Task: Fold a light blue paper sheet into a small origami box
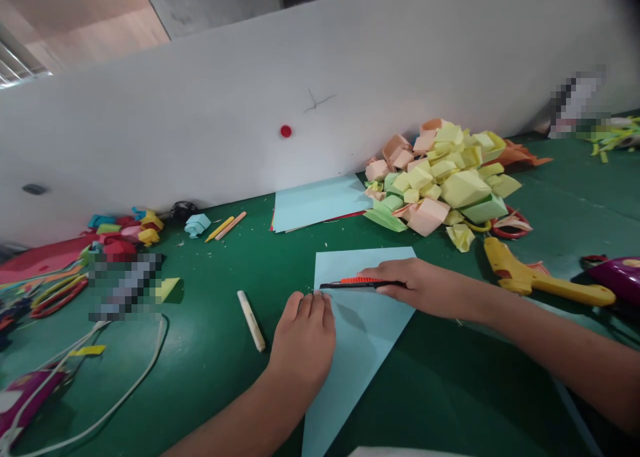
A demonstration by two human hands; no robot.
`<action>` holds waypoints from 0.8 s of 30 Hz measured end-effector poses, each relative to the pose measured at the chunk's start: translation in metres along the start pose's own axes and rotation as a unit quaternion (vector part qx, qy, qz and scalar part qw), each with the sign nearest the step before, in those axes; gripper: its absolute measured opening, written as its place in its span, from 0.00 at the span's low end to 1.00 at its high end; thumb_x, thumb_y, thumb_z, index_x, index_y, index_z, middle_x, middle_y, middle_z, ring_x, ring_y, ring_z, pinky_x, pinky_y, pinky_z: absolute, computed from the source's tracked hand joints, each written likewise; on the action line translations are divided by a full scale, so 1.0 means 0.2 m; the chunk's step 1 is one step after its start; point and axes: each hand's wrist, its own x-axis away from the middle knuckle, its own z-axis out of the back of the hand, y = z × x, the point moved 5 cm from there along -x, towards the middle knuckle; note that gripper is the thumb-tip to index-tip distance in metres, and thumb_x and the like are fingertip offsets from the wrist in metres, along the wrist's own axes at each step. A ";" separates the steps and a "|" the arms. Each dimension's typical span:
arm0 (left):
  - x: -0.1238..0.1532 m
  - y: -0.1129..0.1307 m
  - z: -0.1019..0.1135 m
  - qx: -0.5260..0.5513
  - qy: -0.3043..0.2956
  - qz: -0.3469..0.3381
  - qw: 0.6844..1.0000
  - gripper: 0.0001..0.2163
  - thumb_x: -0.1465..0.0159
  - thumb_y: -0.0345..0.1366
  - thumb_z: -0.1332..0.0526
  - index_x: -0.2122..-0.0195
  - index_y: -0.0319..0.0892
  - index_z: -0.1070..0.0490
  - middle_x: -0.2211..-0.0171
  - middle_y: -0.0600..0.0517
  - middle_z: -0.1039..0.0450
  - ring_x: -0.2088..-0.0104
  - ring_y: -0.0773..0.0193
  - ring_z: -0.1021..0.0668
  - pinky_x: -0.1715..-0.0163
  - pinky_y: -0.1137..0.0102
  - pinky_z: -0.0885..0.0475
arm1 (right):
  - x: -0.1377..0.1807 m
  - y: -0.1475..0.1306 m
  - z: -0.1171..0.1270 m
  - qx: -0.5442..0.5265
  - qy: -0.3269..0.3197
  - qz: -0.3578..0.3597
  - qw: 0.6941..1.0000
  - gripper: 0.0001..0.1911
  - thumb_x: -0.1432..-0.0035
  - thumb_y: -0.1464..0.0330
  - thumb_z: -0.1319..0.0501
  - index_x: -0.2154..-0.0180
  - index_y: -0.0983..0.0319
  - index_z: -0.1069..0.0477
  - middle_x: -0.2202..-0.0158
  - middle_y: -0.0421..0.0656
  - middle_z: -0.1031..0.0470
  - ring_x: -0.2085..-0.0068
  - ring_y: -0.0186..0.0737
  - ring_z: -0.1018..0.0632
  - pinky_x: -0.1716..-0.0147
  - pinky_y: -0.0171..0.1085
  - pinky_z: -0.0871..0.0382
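Note:
A folded light blue paper sheet (360,337) lies on the green table (210,323) in front of me. My left hand (303,340) presses flat on its left edge, fingers together and stretched out. My right hand (425,285) grips a red and black utility knife (357,283), laid across the paper's upper part with its tip pointing left, near my left fingertips.
A white glue stick (251,320) lies left of the paper. More blue sheets (320,202) rest by the white wall. A heap of folded paper boxes (440,177) sits at back right, a yellow glue gun (540,277) beside it. Paper scraps, scissors (57,293) and a cable (125,390) lie left.

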 end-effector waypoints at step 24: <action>-0.01 0.00 0.01 -0.003 0.034 -0.001 0.999 0.15 0.34 0.25 0.40 0.48 0.29 0.22 0.53 0.39 0.19 0.54 0.51 0.20 0.45 0.55 0.35 | 0.02 0.01 0.03 0.006 -0.028 -0.029 0.999 0.29 0.30 0.50 0.50 0.36 0.55 0.31 0.37 0.46 0.28 0.38 0.55 0.27 0.38 0.53 0.35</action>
